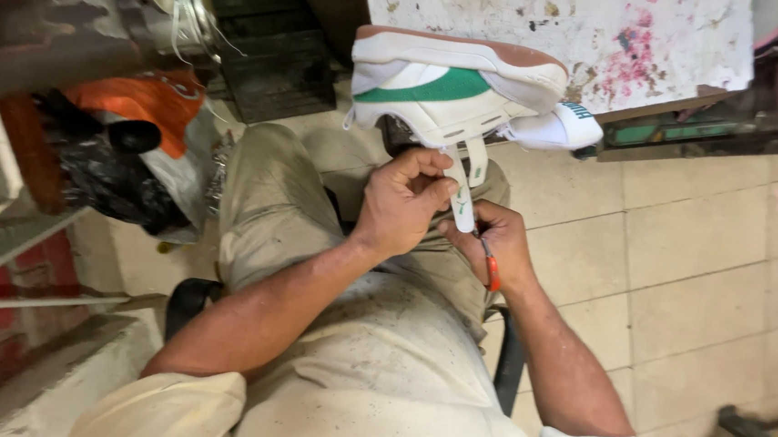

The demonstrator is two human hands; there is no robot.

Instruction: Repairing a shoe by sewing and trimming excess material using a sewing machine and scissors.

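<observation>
Pinching a white strap point(460, 196) of the upturned white-and-green shoe point(453, 91) (sole up, above the knees), the left hand point(404, 201) meets the right hand point(497, 244), which grips an orange-handled tool point(492, 271).

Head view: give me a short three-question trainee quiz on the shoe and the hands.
1. True or false: the shoe sits sole-up.
2. Which hand pinches the white strap from above? A) left hand B) right hand
3. What colour is the tool handle in the right hand?

Key: 1 true. 2 A. 3 orange.
</observation>
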